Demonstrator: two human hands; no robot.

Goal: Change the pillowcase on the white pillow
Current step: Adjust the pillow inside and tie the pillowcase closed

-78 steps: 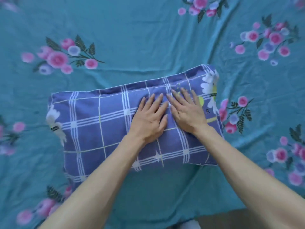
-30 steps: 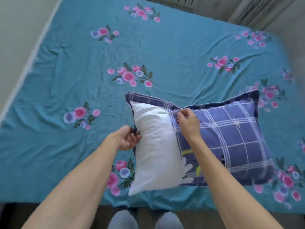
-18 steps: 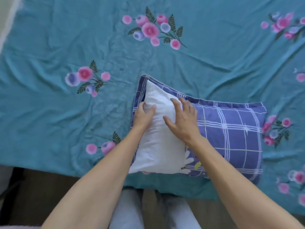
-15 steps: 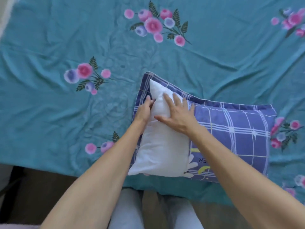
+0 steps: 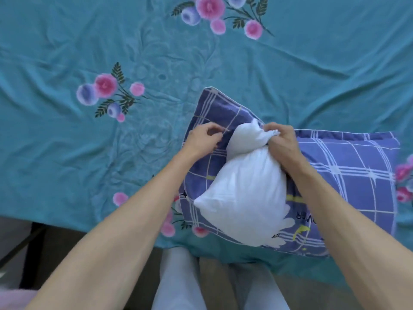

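- Pillow (image 5: 243,193): white, half out of its case, the bare end bulging toward the near edge of the bed; the rest is inside the case to the right.
- Case (image 5: 348,175): blue-purple with white plaid lines, lying across the sheet near the bed's front edge. Its open flap is spread flat to the left under the pillow, one corner pointing away from the camera (some yellow print and letters near the opening, too partial to read).
- Right hand (image 5: 282,142): fingers curled tight round a bunched neck of the pillow at its far end, squeezing the white fabric into a knot; a small tuft sticks out past the fist.
- Left hand (image 5: 204,139): just beside the pillow on the flap, fingers curled, thumb and fingertips pinching the flap fabric (the pinch itself is small and a bit blurred).
- Hands are near each other but not touching; the squeezed pillow end sits between them.
- Sheet (image 5: 111,153): teal, wrinkled, printed with pink and blue flower clusters; it covers the bed and hangs over the near edge.
- Both forearms bare, reaching in from the bottom of the view.
- Legs (image 5: 178,283) in pale trousers stand at the bed's edge, with dark floor on either side.
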